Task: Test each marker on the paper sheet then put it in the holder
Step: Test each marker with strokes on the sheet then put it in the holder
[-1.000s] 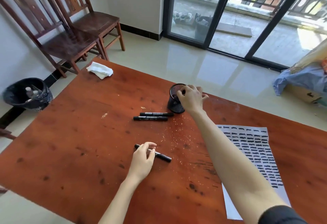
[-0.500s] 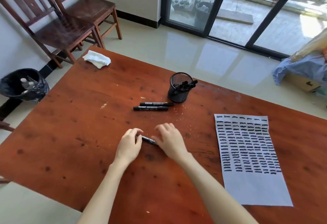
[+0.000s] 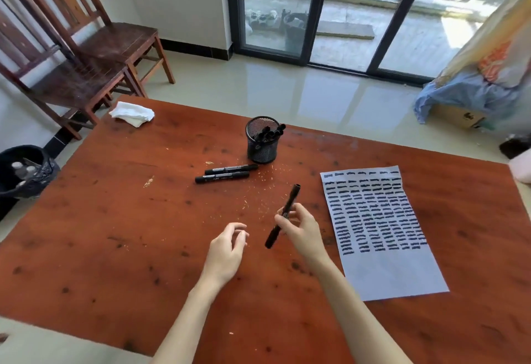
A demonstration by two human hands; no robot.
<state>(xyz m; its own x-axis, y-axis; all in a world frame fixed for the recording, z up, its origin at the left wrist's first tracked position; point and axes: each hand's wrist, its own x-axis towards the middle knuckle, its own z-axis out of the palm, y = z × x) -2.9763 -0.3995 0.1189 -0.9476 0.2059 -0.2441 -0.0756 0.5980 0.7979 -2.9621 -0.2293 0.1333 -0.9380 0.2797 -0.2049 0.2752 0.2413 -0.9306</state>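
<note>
The right hand (image 3: 301, 227) holds one black marker (image 3: 283, 215) up off the tabletop (image 3: 115, 234). Its fingers and thumb curl round the middle of the marker. The marker is tilted. One end points up and away toward the holder (image 3: 262, 141), and the other end points down and back toward the person. I cannot tell if the cap is on or off.

The left hand (image 3: 227, 248) holds nothing. Its fingers are loosely bent, and it floats just above the tabletop, near the low end of the marker but not touching it.

The paper sheet (image 3: 379, 228) lies flat to the right of the right hand. It is close by, on the same side as the hand with the marker. Most of it is filled with rows of short dark marks, and only the bottom part near the person is bare. So I think the next thing is to get the tip ready and bring it to the right and down to the bare part. The right hand is the nearer one for that. The left hand is close enough to pull off a cap if there is one.

Two more markers (image 3: 227, 173) lie side by side on the tabletop, just in front of the holder. The holder already has some markers standing in it.
</note>
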